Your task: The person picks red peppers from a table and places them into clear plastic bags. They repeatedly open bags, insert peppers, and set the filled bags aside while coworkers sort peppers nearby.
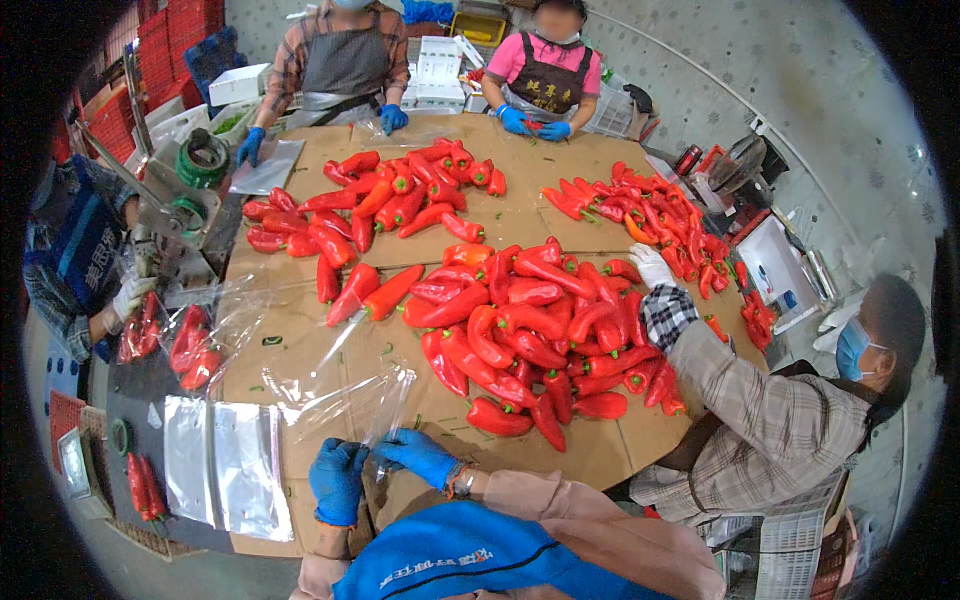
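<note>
Both my hands wear blue gloves at the near edge of the cardboard-covered table [525, 454]. Between them is a clear plastic bag [330, 401], which spreads away over the cardboard. My left hand [336, 481] pinches one side of its edge, and my right hand [420, 456] grips the other side. No pepper shows in this bag. Left of my left hand lie two stacks of flat clear bags [247, 465]. A large heap of red peppers [532, 315] rests beyond my right hand, its nearest peppers a short way from my fingers.
More red peppers lie in a far heap [397, 187] and a right-hand heap [667, 217]. Bagged peppers [191, 345] sit by a tape sealer [187, 214] at left. Co-workers stand around; a white-gloved hand [651, 264] touches the peppers at right.
</note>
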`<state>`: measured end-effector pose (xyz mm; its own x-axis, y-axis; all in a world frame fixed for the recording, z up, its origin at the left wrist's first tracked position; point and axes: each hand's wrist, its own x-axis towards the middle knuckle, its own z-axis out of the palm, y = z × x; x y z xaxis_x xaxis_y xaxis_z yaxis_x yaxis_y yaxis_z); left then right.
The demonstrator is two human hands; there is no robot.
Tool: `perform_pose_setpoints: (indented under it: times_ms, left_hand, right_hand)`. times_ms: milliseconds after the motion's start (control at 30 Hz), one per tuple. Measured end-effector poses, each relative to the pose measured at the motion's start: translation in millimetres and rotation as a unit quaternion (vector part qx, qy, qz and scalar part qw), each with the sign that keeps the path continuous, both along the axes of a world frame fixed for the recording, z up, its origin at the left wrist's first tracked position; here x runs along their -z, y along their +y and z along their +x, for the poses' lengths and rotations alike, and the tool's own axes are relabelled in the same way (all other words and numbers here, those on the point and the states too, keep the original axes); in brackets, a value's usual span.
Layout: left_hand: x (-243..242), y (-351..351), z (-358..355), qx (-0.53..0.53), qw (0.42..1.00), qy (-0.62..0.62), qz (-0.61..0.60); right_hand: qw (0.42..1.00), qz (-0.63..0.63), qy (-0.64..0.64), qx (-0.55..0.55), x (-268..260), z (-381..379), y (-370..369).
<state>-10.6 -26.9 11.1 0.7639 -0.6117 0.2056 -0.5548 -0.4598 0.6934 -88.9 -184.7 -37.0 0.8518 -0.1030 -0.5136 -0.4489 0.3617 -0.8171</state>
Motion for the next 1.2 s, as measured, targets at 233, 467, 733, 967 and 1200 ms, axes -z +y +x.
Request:
perform_pose_setpoints:
  times_ms: [233, 467, 733, 967, 1200]
  left_hand:
    - [0, 3, 14, -0.053, 0.995, 0.021, -0.085]
    - [14, -29, -1, 0.098, 0.992, -0.085, -0.004]
    - [38, -25, 4, 0.142, 0.987, -0.068, -0.047]
    - [38, -16, 17, -0.008, 0.902, 0.379, -0.207]
    - [-5, -26, 13, 0.031, 0.977, 0.097, -0.188]
  right_hand:
    - [1.0, -0.021, 0.016, 0.017, -4, -13, -4]
    - [0.954, -0.113, 0.172, -0.216, -43, -26, -22]
    - [0.884, -0.298, -0.314, -0.175, -73, -22, -2]
    - [0.819, -0.524, -0.206, -0.11, -2, 3, -2]
    - [0.822, -0.543, -0.113, -0.128, 2, 13, 1]
